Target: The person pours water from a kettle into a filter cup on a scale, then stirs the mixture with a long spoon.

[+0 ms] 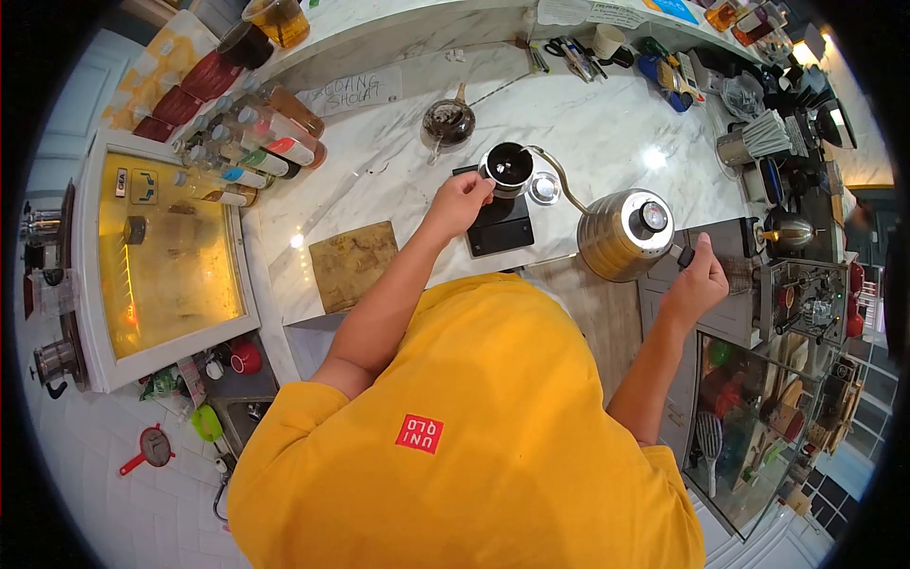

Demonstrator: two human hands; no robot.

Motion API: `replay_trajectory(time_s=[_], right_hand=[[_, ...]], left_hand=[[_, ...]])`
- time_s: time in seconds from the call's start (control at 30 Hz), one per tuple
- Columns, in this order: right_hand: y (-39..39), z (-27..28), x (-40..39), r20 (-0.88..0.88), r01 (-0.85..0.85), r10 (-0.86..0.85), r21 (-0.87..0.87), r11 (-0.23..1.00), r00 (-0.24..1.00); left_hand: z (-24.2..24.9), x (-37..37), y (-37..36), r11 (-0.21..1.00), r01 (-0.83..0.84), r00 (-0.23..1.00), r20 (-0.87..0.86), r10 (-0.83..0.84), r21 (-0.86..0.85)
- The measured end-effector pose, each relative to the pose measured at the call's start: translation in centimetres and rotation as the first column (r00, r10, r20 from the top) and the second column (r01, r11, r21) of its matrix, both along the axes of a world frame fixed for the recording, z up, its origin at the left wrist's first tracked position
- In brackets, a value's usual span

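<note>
My left hand (464, 201) pinches the near side of a small silver-rimmed cup (492, 186) with dark, shiny contents. It is over the upper part of a black digital scale (500, 228). On the right, my right hand (697, 278) is closed round the black handle of a steel gooseneck kettle (616, 248). The kettle is tilted, and its thin curved spout reaches the cup's far right rim. Just right of the cup is a small round silver-and-clear piece (544, 188). Beyond lies a glass pot with dark contents (448, 122).
A brown board (354, 266) lies at the counter's left front. Several bottles (275, 133) and a glass-fronted case (175, 256) stand left. Pens and scissors (573, 59) lie at the back; straws (766, 133) stand right. An espresso machine (806, 299) is farther right.
</note>
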State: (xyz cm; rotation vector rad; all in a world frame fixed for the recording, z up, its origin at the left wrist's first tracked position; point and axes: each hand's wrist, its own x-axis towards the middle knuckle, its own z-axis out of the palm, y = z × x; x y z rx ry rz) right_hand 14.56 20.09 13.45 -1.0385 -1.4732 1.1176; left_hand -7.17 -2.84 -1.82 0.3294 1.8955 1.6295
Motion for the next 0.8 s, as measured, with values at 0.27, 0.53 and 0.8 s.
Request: replay_trajectory(time_s=[0.27,0.53,0.8], right_hand=[[0.0,0.8,-0.5,0.037,0.045,-0.046,0.043,0.998,0.998],[0.8,0.0,0.8,0.050,0.020,-0.022,0.025,0.999,0.999],[1.0,-1.0,1.7,0.113,-0.011,0.005,0.050,0.999,0.994]], left_hand=[[-0.6,0.0,0.0,1.000,-0.011,1.000,-0.018,0.011,0.011],[-0.3,0.0,0.1,1.000,-0.014,1.000,-0.002,0.014,0.005],[-0.2,-0.1,0.0,1.000,0.007,1.000,0.001,-0.007,0.006]])
